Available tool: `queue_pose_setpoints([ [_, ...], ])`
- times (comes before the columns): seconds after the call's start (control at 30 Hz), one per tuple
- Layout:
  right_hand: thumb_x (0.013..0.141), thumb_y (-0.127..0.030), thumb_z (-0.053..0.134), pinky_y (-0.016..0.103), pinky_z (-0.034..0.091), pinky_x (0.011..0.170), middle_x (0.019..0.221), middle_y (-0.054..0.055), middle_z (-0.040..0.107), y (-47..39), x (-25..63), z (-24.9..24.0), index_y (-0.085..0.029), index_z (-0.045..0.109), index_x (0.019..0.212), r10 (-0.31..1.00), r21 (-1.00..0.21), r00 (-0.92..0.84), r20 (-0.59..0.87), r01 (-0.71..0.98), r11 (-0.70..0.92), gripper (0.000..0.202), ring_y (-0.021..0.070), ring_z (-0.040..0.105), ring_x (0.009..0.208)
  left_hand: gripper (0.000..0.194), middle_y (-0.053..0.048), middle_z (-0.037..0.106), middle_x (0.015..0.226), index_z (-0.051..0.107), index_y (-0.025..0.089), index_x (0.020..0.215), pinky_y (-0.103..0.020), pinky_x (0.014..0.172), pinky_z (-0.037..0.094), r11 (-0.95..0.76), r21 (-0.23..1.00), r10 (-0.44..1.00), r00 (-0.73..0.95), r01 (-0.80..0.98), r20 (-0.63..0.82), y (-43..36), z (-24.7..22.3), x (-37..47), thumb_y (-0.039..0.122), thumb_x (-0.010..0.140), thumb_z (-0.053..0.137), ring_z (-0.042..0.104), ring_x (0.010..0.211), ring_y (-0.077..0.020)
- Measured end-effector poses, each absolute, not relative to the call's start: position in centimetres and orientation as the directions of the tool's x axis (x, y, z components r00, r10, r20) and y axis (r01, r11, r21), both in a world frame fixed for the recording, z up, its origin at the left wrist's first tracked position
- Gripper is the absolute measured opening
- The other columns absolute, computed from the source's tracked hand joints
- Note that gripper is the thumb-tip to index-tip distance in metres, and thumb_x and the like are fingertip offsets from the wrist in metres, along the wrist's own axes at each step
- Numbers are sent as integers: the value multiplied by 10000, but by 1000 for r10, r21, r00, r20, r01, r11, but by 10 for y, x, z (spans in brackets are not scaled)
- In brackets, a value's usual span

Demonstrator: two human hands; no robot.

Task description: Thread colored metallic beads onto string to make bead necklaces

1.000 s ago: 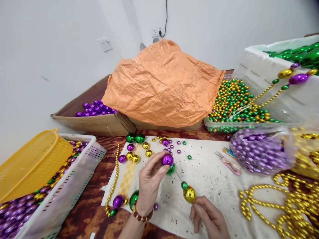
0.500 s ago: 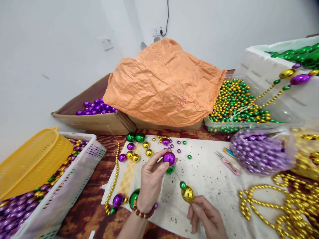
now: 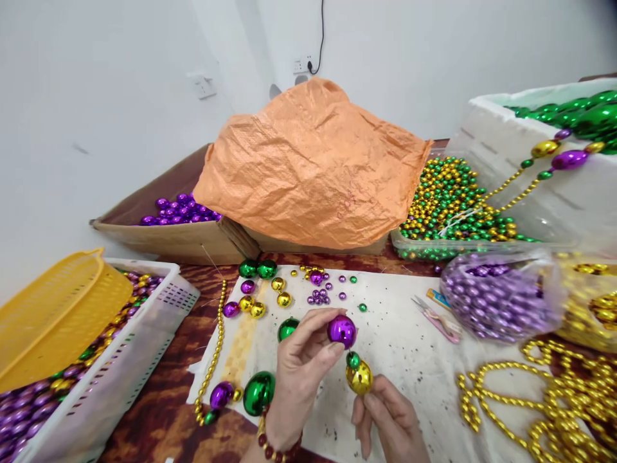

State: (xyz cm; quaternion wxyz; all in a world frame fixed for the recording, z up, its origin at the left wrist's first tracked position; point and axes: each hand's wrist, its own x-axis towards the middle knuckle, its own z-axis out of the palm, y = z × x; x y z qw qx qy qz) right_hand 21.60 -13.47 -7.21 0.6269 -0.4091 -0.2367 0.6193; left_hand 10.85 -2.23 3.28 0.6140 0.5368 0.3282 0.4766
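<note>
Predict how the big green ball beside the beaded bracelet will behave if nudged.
The green ball will probably roll at a light push, since it looks round and sits on a mostly flat cloth. Its mirror-like shine suggests a slippery surface. Rolled toward the left wrist, it would likely bump the wrist or bracelet almost at once, as they are so close.

Wall (image 3: 120, 96) pale, white to bluish grey, plain, filling the upper view. White socket plate (image 3: 205, 87) at left. Second socket, double (image 3: 303, 65), near centre; black plug (image 3: 310, 65) seated in its right side, black cable (image 3: 322, 29) running up out of view. Two grey rounded patches (image 3: 274, 91) just below, nature unclear. Small faint scuff (image 3: 80, 149) on wall, far left. Tabletop (image 3: 139, 386) dark reddish brown, mottled, glossy, possibly wood-patterned. Light even; soft vertical shading on wall left of the double socket.
</note>
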Motion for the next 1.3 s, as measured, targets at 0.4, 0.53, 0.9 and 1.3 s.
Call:
queue_pose_setpoints([
  [0.4,894,-439,565,234,405,502,798,50,671,-130,225,-49,-159,606,900,974,-856,109,-197,-503,-117,283,109,592,444,360,-85,656,1144,641,236,1165,-335,831,524,177,949,952,290,-262,-97,-25,28,117,244,807,680,653,947,-232],
  [0.53,842,-447,631,249,422,495,811,63,697,-135,236,-58,-161,588,847,925,-830,178,-334,-520,-200,290,133,598,442,392,-76,650,1164,620,249,1189,-325,861,509,216,950,930,343,-227,-130,-29,20,126,240,802,686,644,959,-213],
  [0.9,786,-459,681,218,395,493,660,45,645,-140,259,-74,-153,667,783,826,-869,394,-403,-448,-211,306,121,506,532,296,-103,639,1162,643,209,1158,-374,959,435,-392,766,875,464,510,139,58,17,117,272,925,472,578,1084,-243],
  [1.3,826,-519,605,251,394,512,566,32,579,-136,263,-82,-166,668,804,864,-895,330,-379,-367,-253,359,151,489,537,236,-139,602,1089,620,151,969,-392,954,380,-466,188,876,481,864,-40,172,-21,81,72,766,528,525,1074,-277],
])
